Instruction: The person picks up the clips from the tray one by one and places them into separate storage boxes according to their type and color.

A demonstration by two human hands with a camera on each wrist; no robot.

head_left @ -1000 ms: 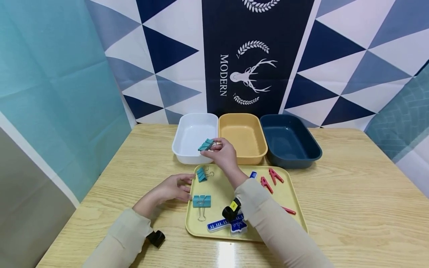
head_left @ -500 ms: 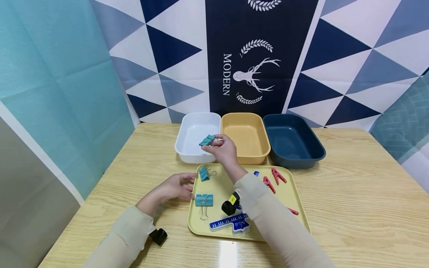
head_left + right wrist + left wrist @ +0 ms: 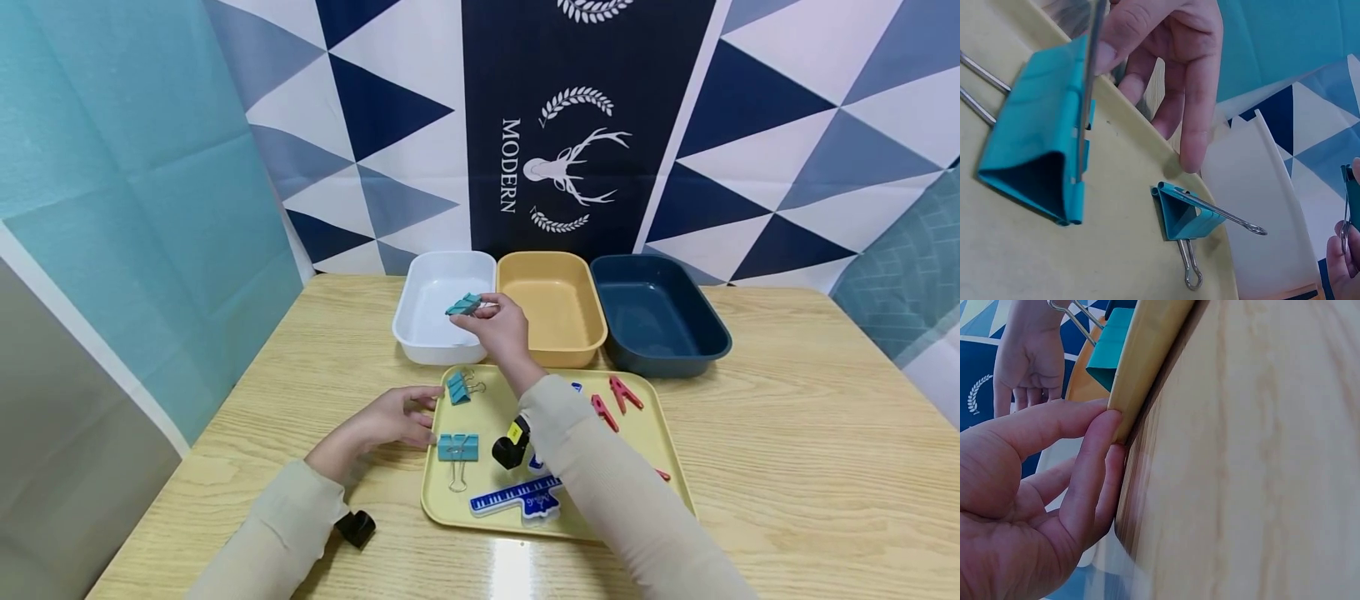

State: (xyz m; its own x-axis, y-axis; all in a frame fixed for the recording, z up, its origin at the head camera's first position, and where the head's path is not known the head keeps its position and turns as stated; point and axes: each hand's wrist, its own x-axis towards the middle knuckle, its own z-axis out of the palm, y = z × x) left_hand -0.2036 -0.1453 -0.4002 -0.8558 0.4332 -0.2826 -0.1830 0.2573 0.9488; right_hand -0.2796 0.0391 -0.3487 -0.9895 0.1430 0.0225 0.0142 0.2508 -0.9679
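Note:
My right hand [image 3: 504, 329] pinches a teal binder clip [image 3: 463, 305] above the white bin [image 3: 431, 354], near its right side. In the right wrist view this clip shows only partly at the right edge. My left hand [image 3: 390, 418] touches the left rim of the yellow tray [image 3: 431, 504]; in the left wrist view its thumb and fingertips [image 3: 1107, 422] rest against that rim. Two more teal binder clips lie near the tray's left side: one at the upper corner [image 3: 459, 388], and a wider binder clip [image 3: 457, 448] with its wire handles pointing toward me.
Beside the white bin stand a yellow bin [image 3: 551, 358] and a dark blue bin [image 3: 667, 367]. The tray also holds a blue-and-white keyboard-patterned clip [image 3: 495, 500] and several red clothespins [image 3: 625, 393]. My right forearm covers part of the tray. Patterned cloth [image 3: 397, 108] hangs behind the table.
My right hand, with the binder clip, has moved slightly forward over the white bin. The left hand stays at the tray's rim. The head view has shifted a little.

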